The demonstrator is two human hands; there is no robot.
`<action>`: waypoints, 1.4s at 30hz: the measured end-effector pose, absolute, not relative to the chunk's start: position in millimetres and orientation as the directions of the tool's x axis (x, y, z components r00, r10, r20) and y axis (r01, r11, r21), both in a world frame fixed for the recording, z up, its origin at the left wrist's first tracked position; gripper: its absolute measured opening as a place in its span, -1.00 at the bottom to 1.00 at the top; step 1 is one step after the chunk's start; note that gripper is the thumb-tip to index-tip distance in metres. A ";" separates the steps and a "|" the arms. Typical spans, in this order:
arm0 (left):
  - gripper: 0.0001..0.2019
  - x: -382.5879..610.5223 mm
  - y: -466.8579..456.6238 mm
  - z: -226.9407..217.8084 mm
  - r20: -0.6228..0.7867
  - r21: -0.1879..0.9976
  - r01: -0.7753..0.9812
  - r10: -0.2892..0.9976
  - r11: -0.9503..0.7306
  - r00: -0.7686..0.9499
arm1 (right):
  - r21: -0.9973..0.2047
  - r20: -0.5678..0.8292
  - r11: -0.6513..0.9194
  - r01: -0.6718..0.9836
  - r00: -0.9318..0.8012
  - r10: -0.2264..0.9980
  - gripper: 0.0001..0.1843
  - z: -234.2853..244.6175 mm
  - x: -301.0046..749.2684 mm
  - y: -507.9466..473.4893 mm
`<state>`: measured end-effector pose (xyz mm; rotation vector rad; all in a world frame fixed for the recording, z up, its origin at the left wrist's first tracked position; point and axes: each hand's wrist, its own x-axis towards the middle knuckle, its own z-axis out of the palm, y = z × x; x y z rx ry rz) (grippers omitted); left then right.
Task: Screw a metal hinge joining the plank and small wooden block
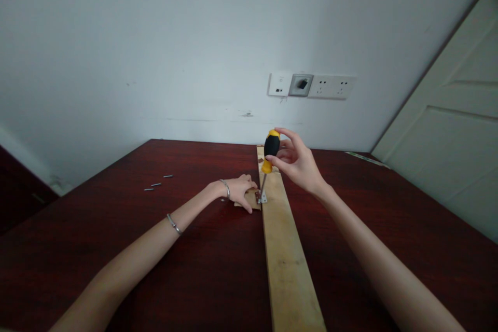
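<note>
A screwdriver (271,146) with a black and yellow handle stands nearly upright in the head view, its shaft slanting down to a small metal hinge (263,197). My right hand (294,160) is closed on the handle, index finger near the top and thumb lower down. The hinge lies at the left edge of a long wooden plank (286,249). Against that edge is a small flat tan piece (253,200), which looks like wood or cardboard. My left hand (241,190) holds it down, thumb on the near side and fingers on the far side. Whether a screw sits under the tip is too small to tell.
Several thin metal pins or screws (155,184) lie on the dark red tabletop (187,264) to the left. A white wall with a row of sockets (332,86) rises behind the table. A pale panelled door (459,114) stands at the right.
</note>
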<state>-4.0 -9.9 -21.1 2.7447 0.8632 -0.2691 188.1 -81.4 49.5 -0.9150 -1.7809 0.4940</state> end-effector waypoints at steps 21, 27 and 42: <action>-0.25 -5.0 -5.2 -27.4 -0.217 0.213 0.562 0.522 -0.799 0.825 | -0.660 0.655 0.677 0.326 -0.192 0.731 -0.33 44.1 188.6 -77.2; -0.24 -5.4 -4.5 -28.7 -0.214 0.218 0.564 0.524 -0.797 0.824 | -0.647 0.669 0.686 0.333 -0.182 0.720 -0.32 42.3 188.8 -76.0; -0.22 -6.4 -3.2 -32.8 -0.194 0.213 0.563 0.530 -0.798 0.825 | -0.627 0.697 0.700 0.343 -0.154 0.700 -0.32 41.0 188.7 -73.4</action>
